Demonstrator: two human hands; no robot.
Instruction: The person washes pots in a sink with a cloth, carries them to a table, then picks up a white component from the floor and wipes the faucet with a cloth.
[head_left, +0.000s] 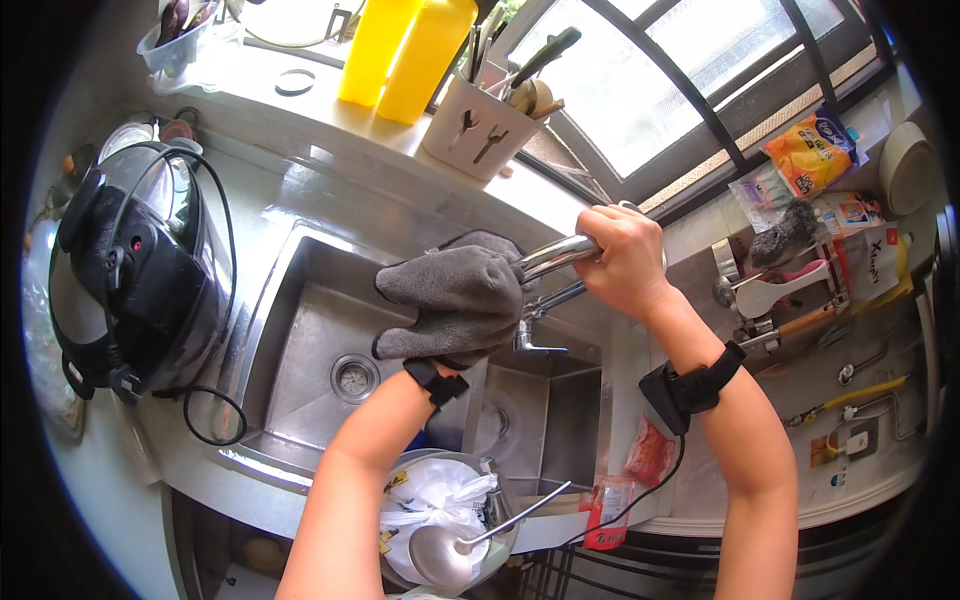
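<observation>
A grey plush cloth (457, 296) with dark edging hangs bunched over the double-bowl steel sink (319, 315). My left hand (448, 369) reaches up into it from below; the fingers are hidden, but the cloth is gathered around them. Out of the cloth's right side comes a curved chrome tube (559, 253), apparently the faucet's spout. My right hand (626, 251) is wrapped around that tube's other end, fingers closed. Just below, the faucet (536, 330) shows its lever between the bowls. Each wrist wears a black strap, the right one with a cabled box.
A black electric cooker (135, 262) with a loose cord stands left. On the sill are yellow bottles (420, 52) and a utensil holder (484, 124). Nearest me, a basin (510, 532) holds a tied white bag (435, 487) and a ladle (442, 555). Packets (814, 150) lie right.
</observation>
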